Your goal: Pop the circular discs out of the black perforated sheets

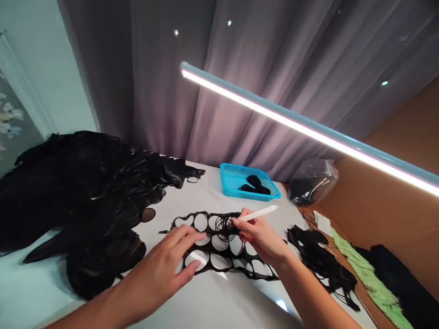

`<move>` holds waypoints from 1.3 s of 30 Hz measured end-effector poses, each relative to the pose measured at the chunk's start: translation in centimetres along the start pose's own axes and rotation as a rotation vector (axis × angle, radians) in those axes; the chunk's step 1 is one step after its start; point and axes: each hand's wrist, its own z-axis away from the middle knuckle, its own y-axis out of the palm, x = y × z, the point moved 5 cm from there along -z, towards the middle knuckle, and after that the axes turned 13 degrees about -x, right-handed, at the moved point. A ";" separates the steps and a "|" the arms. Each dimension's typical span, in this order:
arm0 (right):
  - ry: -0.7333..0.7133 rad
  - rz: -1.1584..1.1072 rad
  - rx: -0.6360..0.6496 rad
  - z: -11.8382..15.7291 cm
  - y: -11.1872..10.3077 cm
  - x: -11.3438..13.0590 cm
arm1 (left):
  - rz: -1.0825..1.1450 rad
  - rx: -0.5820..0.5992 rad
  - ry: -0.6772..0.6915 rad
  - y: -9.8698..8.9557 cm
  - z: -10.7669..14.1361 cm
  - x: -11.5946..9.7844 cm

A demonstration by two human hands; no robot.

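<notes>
The black net (226, 252), full of big round holes, lies flat on the white table (212, 192), in front of the person. The right hand (259, 235) pinches a white stick (262, 213) between thumb and fingers. One end of the stick points up and to the right. Thin black strings (222, 221) lie in a tangle by those fingertips; I cannot tell if they are pinched too. The left hand (169, 256) holds nothing, its fingers loose and spread over the net's left part. I cannot tell if they touch it.

A big black pile (113, 205) sits on the left. Behind the net is a blue basket (252, 196) with black bundles (255, 183) inside. A smaller black heap (318, 256) lies to the right.
</notes>
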 end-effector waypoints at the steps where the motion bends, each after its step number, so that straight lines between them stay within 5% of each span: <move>1: 0.018 -0.028 0.028 0.4 0.0 0.1 | 0.102 0.042 -0.057 0.7 -1.6 -0.3; 6: 0.053 -0.134 0.044 1.4 -1.6 1.2 | 0.610 0.211 -0.299 6.4 -8.5 -1.6; 9: 0.062 -0.179 0.013 1.4 -3.3 1.5 | 0.735 0.305 -0.334 9.3 -11.4 -1.9; 16: 0.101 -0.214 0.042 1.0 -5.4 0.2 | 0.954 0.594 -0.337 13.5 -13.6 -2.9; 24: 0.072 -0.055 0.145 2.0 -4.7 0.1 | 0.991 0.376 -0.394 14.9 -13.5 -2.5; 32: -0.231 -0.018 -0.153 1.6 -6.3 1.0 | 1.016 -0.041 -0.449 12.8 -14.8 -1.7; 39: -0.406 -0.034 -0.384 0.8 -8.1 0.4 | 1.250 0.029 -0.615 12.3 -14.5 -1.8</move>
